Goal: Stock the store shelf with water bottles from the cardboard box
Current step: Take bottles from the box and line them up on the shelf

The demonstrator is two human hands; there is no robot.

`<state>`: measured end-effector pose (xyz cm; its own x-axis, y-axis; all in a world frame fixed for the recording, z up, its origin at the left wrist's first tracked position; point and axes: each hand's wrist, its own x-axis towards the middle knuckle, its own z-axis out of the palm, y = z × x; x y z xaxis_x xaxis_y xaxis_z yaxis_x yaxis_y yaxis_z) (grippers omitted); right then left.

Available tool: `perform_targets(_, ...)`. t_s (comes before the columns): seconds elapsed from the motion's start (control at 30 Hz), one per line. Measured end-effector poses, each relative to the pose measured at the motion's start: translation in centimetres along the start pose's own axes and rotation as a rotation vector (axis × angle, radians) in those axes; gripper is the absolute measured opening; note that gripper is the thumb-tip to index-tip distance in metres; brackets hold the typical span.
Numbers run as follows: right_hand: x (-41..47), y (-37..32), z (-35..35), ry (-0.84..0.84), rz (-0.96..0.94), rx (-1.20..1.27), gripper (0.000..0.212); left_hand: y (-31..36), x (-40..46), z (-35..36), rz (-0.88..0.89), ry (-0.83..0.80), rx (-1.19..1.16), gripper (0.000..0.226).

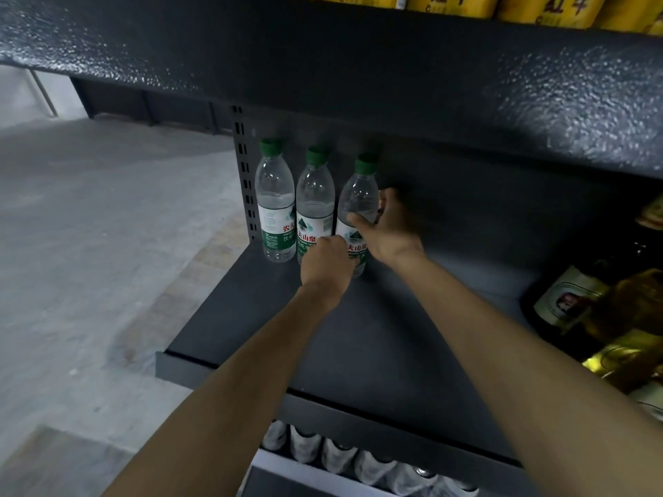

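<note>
We've got three water bottles upright in a row at the back left of the dark shelf [358,335]. Our right hand [389,229] grips the rightmost bottle [355,209]; our left hand [324,267] wraps its base.

three water bottles [315,206] side by side at the shelf's [376,335] back left corner, both hands at the rightmost

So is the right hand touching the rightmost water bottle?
Touching. The head view shows the right hand wrapped around the rightmost water bottle, thumb across its front.
</note>
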<state>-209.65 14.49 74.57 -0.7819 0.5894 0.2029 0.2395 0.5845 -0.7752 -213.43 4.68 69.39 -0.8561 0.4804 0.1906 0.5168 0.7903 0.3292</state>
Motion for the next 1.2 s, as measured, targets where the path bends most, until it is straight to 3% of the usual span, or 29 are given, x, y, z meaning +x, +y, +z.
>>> perform_targets(0.23, -3.9, 2.5, -1.0, 0.047, 0.094, -0.005, 0.076, -0.6, -2.9, -2.0, 0.115, 0.008, 0.17, 0.04)
perform_targets(0.43, -6.9, 1.8, -3.0, 0.062, 0.07, 0.011, 0.058, -1.0, -5.7, -3.7, 0.179, 0.031, 0.319, 0.052)
perform_targets(0.73, -13.9, 0.6, -6.5, 0.078, -0.018, -0.141, 0.047, 0.5, -11.4, -4.6, 0.196, 0.044, 0.197, 0.05)
perform_targets(1.2, -24.9, 0.0, -13.2, -0.031, -0.116, -0.293, 0.051, 3.6, -22.1, -7.6, 0.255, -0.001, 0.209, 0.049)
